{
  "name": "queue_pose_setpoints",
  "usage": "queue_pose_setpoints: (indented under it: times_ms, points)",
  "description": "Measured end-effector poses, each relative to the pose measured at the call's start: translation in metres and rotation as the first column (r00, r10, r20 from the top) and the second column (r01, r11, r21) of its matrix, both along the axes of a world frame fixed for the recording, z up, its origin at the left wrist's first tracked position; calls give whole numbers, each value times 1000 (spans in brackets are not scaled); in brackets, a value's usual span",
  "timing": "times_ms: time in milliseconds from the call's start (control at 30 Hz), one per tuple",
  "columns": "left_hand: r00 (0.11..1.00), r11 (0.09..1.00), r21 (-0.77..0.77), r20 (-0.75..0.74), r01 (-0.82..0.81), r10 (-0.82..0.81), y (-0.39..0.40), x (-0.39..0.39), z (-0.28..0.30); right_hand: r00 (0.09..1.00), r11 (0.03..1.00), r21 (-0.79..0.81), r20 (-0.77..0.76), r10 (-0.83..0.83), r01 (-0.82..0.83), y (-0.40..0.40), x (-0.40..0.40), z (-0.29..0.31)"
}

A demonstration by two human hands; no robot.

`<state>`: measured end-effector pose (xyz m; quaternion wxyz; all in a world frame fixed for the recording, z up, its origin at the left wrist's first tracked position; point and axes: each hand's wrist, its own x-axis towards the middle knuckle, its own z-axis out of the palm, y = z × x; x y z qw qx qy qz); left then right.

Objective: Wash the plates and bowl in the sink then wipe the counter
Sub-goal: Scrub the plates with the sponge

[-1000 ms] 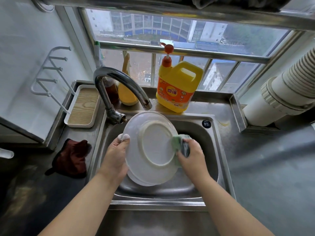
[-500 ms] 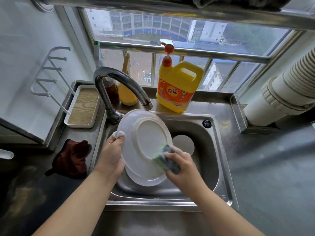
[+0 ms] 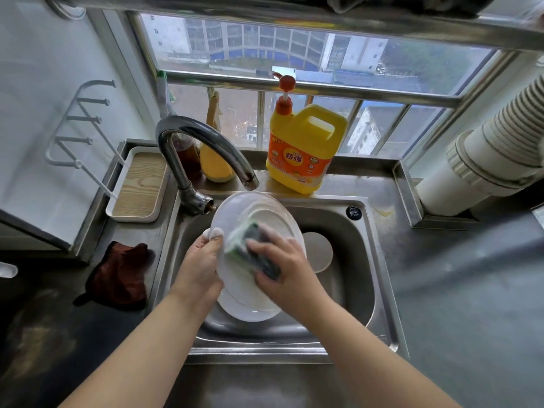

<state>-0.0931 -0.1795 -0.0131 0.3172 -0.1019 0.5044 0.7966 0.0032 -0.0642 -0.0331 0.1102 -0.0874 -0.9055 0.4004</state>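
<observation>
Over the sink [image 3: 379, 293], left hand [image 3: 200, 269] pinches the white plate [image 3: 235, 219] at its 9 o'clock rim, tilted, underside up; right hand [image 3: 282, 269] curls round a green-dark sponge [image 3: 253, 245] pressed on the plate's base. Second plate [image 3: 253, 313] lies beneath; another white dish [image 3: 319, 251] at 3 o'clock. Risk: wet rim slipping from that thin grip, dropping onto the dishes below. Yellow detergent jug [image 3: 306, 148] at 12 o'clock: Chinese label, small print unreadable.
</observation>
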Motion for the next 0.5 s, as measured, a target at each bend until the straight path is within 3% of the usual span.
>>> queue_pose_setpoints:
  times_ms: [100, 267, 367, 500]
  points:
    - [1000, 998, -66, -10, -11, 11, -7, -4, -4, 999, 1000, 7, 33, 22, -22, 11, 32, -21]
    - [999, 991, -128, 9, 41, -40, -8, 2, -6, 945, 957, -60, 191, -267, 283, 56, 33, -35]
    - [995, 988, -117, 13, 101, -100, -4, 10, -2, 917, 922, -80, 173, -361, 378, 69, 2, -21]
    - [992, 988, -94, -4, 124, -125, 2, 11, 0, 933, 940, -62, 164, -321, 334, 60, -30, 3]
